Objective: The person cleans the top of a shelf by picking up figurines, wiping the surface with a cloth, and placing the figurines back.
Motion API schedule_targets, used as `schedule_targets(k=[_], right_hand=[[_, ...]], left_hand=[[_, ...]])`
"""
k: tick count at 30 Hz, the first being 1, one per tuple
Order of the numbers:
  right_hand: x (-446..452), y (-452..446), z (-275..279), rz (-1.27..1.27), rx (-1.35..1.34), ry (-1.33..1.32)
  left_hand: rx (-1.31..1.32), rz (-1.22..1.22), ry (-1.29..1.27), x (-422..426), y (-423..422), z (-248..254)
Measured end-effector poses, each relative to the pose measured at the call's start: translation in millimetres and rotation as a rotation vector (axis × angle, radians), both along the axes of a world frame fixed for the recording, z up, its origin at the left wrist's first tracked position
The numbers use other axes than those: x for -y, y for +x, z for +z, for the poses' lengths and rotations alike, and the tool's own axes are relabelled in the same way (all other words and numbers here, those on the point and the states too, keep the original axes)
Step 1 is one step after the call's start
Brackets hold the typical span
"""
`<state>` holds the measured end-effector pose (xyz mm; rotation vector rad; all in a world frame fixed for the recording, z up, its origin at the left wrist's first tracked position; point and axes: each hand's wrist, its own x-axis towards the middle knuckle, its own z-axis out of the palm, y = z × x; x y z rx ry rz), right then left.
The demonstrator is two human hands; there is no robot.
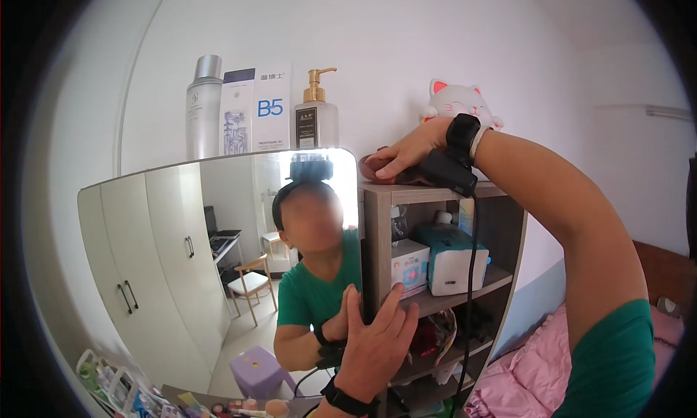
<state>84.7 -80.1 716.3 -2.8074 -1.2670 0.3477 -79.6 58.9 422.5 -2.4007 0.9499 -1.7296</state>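
My right hand (410, 155) reaches across the top of the wooden shelf unit (443, 194), its fingers closed on a brown object (372, 165) beside the upper corner of the mirror. Part of that object is under the fingers. A black device with a cable lies along this wrist, below a dark band. Lower down, my left hand (377, 345) has its fingers spread against the right edge of the mirror (174, 258), holding nothing. Behind my right wrist sits a white cat figure (457, 102) with pink ears.
Behind the mirror's top edge stand a silver bottle (205, 113), a B5 box (271, 109) and a gold-topped pump bottle (316, 117). A small box (410, 265) and a tissue pack (454, 269) fill a shelf. Cosmetics (239, 407) lie below; pink bedding (526, 367) is at right.
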Motion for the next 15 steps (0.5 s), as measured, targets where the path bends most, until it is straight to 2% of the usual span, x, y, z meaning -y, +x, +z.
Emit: schedule_targets(k=[4, 6, 10, 13, 15], right_hand=[[-3, -6, 1, -0.101, -0.102, 0.001], [-1, -10, -3, -0.038, -0.066, 0.032], [-4, -26, 2, 0.039, 0.050, -0.102], [2, -26, -1, 0.058, 0.054, -0.052], [6, -57, 0, 0.046, 0.104, -0.030]], left_hand=[[-0.007, -0.027, -0.016, 1, 2, 0], [-0.022, -0.040, -0.018, 1, 1, 0], [-0.029, -0.039, -0.020, -1, 3, 0], [-0.006, -0.030, -0.005, -1, 6, -1], [0.003, -0.036, -0.010, 0, 7, 0]])
